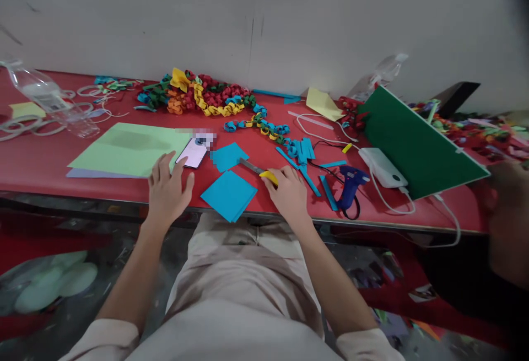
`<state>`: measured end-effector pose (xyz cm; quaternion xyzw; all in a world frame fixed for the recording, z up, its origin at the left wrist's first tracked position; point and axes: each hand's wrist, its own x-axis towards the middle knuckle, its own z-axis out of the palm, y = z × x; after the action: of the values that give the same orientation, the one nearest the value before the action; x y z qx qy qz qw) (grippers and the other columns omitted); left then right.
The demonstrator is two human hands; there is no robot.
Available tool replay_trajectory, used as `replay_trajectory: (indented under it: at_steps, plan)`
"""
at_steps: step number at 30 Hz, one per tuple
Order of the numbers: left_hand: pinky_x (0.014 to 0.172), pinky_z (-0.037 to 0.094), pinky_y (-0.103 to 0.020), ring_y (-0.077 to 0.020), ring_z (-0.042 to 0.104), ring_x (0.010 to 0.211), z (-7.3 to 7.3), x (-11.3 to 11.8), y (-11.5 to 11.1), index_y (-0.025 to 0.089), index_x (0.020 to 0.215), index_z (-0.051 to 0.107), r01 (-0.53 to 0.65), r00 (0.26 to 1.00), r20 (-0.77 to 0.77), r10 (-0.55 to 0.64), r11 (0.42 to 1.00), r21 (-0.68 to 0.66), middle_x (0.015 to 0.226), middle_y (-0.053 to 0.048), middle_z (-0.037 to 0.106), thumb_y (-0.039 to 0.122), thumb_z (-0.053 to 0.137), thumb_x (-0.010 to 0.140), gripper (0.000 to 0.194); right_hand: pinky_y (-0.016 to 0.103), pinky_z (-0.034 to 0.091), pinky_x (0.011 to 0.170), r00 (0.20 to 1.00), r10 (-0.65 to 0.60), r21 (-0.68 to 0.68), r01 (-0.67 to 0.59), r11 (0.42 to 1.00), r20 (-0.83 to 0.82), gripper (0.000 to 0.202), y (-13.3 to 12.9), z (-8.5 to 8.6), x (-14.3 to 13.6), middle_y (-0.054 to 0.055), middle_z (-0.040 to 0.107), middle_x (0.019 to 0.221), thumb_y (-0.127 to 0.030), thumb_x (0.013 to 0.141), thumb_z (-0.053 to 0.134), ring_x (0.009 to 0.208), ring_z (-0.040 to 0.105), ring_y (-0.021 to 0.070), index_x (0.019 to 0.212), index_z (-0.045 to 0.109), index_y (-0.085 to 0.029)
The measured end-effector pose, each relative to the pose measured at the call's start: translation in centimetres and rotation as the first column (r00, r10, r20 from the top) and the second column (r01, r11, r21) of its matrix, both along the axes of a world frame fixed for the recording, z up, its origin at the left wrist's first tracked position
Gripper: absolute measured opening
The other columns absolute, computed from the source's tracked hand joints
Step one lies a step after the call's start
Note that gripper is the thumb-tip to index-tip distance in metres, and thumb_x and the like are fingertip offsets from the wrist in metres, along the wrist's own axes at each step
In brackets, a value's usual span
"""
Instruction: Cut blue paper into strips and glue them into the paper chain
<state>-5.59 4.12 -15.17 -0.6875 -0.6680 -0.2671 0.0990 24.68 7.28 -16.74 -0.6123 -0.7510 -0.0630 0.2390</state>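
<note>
My right hand (290,194) is closed around the yellow handle of a utility knife (269,177). Its grey blade points left, over the edge of a blue paper square (230,156). Closer to me lies a small stack of blue paper squares (230,194), left of that hand. My left hand (168,191), fingers spread and holding nothing, is at the right end of light green paper sheets (128,149). A phone (192,152) lies just beyond its fingertips. Whether the left fingers touch the paper is unclear.
Blue paper strips (329,192) and a blue glue gun (349,187) lie to the right, before a white power bank (382,168) and a tilted green board (421,146). Colourful paper chains (206,96) are heaped by the wall. A plastic bottle (53,99) lies left. Another person's arm (510,212) is at far right.
</note>
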Motion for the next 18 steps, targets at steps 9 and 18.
replay_trajectory:
  at_steps: [9,18]
  plan:
    - [0.112,0.036,-0.072,-0.0439,0.027,0.154,-1.0,-1.1,0.8,0.025,0.145,0.056,0.04,0.996,-0.076,-0.05,0.992,-0.122,0.167,-0.018,0.029,0.043,0.041,0.104,0.048,0.036,0.043,0.08,1.0,-0.003,-0.014,0.003,1.0,-0.01,0.033,0.1,-0.1,0.0,0.01,0.065,0.107,-0.045,0.101,0.057,0.099,0.059,0.0258,0.122,0.071,-0.024]
    - [0.121,0.035,-0.055,-0.0324,0.044,0.146,-0.5,0.6,-2.8,0.025,0.151,0.047,0.516,0.852,-0.08,-0.518,0.856,-0.043,0.157,-0.013,0.048,0.048,0.056,0.099,0.058,0.038,0.045,0.086,1.0,-0.002,-0.02,0.002,1.0,-0.024,0.035,-0.1,0.0,0.0,0.01,0.066,0.111,-0.045,0.101,0.057,0.105,0.059,0.0265,0.125,0.069,-0.024]
